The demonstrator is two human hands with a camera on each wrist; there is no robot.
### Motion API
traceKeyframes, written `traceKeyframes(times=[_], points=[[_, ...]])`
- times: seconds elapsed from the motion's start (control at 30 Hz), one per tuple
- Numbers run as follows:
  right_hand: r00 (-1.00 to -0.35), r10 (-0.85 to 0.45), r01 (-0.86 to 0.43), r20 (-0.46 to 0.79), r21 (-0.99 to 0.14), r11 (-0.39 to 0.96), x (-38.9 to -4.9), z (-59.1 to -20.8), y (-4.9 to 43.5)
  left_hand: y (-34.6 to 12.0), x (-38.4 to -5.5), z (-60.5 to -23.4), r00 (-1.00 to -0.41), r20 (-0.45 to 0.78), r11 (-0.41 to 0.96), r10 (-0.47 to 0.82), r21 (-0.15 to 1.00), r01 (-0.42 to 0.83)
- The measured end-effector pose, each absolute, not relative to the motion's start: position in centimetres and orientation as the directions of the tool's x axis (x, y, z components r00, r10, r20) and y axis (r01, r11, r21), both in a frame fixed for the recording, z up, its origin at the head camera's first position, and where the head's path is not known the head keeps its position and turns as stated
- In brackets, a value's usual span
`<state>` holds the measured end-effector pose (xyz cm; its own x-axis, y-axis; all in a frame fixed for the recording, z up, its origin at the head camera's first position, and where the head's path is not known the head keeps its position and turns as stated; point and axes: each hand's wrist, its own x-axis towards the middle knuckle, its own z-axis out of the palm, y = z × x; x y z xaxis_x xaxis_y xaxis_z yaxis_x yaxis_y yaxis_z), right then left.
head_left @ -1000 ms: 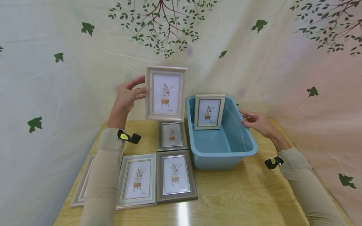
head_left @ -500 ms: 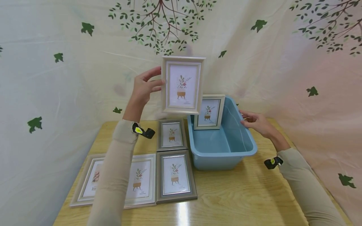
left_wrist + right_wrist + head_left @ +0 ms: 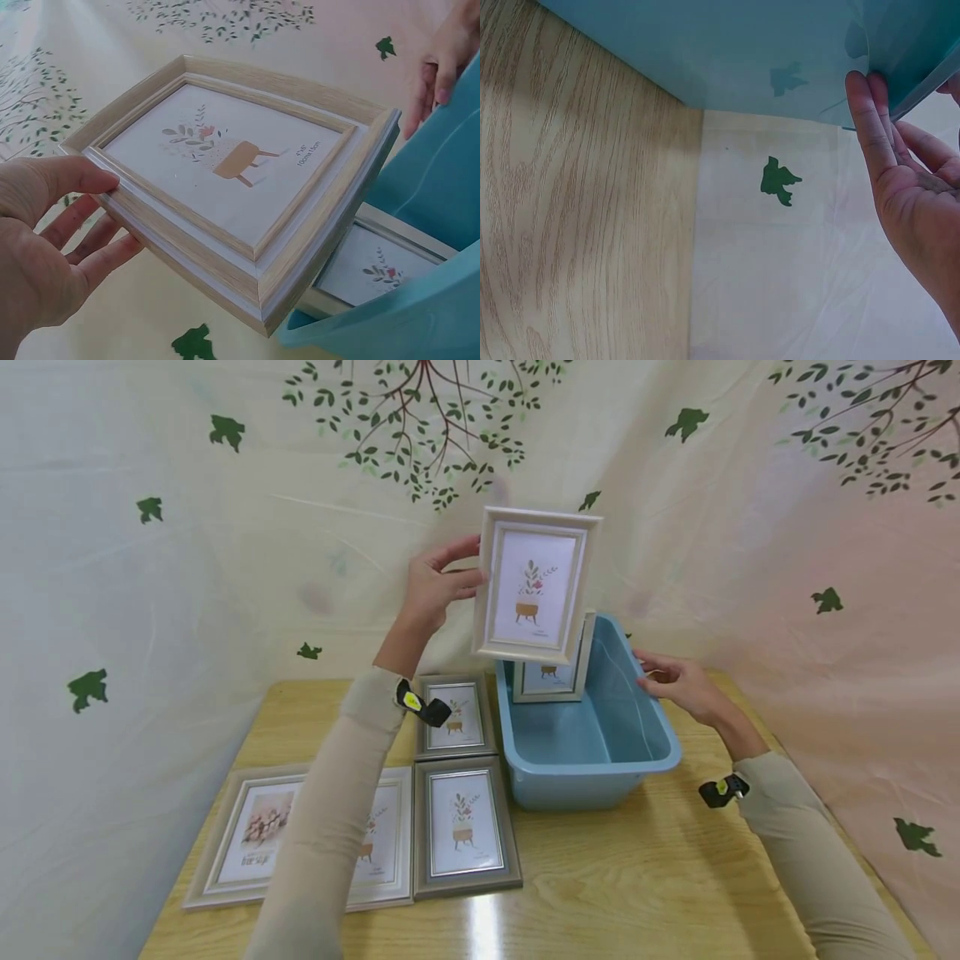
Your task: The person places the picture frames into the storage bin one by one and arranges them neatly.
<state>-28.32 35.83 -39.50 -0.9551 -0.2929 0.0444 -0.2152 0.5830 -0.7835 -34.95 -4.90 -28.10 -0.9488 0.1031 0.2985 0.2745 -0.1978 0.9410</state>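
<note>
My left hand pinches a cream picture frame by its left edge, thumb in front and fingers behind. The picture frame is upright, above the back left of a blue plastic tub. A second cream picture frame leans inside the tub's back wall, partly hidden behind the held one. In the left wrist view, the held picture frame shows a potted-plant print. My right hand grips the tub's right rim; in the right wrist view its fingers lie against the outer wall.
Left of the tub, two grey-brown picture frames lie flat, one behind the other. A silvery one and a wider pale one lie further left, partly under my left forearm. A printed cloth hangs behind the wooden table.
My left hand has carried the picture frame to the right and slightly up, from beside the tub to over its back left part. The right hand and tub have stayed in place.
</note>
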Motion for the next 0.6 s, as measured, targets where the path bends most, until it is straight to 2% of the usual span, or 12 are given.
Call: traceKeyframes(times=[0.23,0.6], points=[[-0.953,-0.296,-0.227,0.061,-0.793,0.566,-28.4,-39.6,35.8,-2.9,-35.1,-28.8,-0.951,0.275,-0.147,0.138,0.956,0.255],[-0.949,-0.304,-0.245,0.088,-0.811,0.531,-28.5,-39.7,35.8,-0.7,-35.8,-30.4,-0.938,0.289,-0.169,0.192,0.951,0.258]])
